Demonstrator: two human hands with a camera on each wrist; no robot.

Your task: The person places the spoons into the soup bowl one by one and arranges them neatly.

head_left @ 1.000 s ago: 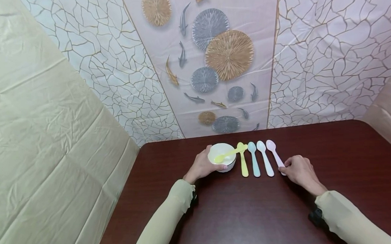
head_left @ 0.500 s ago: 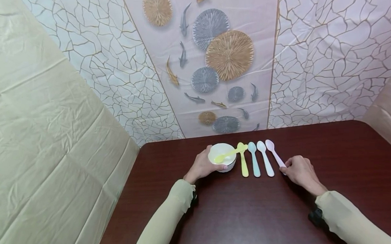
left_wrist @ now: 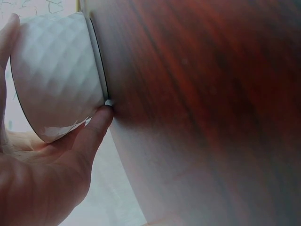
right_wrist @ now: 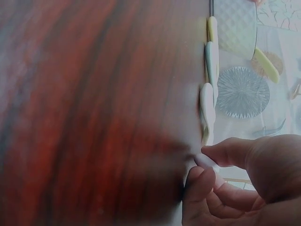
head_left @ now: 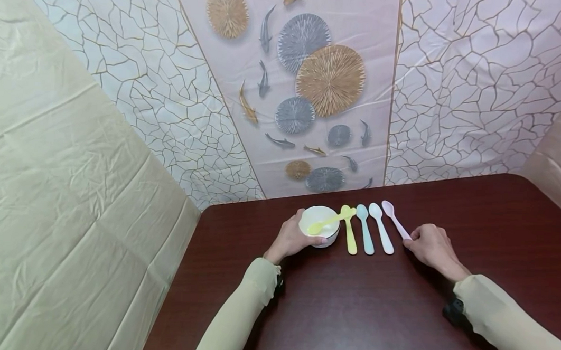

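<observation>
In the head view my left hand (head_left: 290,238) grips a white bowl (head_left: 309,217), its thumb along the near side. The left wrist view shows the bowl's dimpled wall (left_wrist: 56,70) between thumb and fingers. A yellow spoon (head_left: 328,221) lies across the bowl, its handle sticking out over the right rim. To the right, a second yellow spoon (head_left: 350,238), a light blue spoon (head_left: 366,233) and a white spoon (head_left: 383,233) lie side by side. At the row's right end my right hand (head_left: 432,247) pinches the handle end of a pink spoon (head_left: 396,221) between thumb and fingers.
Everything stands on a dark reddish-brown table (head_left: 340,310), near its far edge. Behind it hangs a patterned cloth (head_left: 330,82) with fish and round motifs. A pale cloth (head_left: 70,195) covers the left side.
The handle end of the pink spoon has shifted slightly to the right with my right hand. My left hand and the bowl have stayed in place.
</observation>
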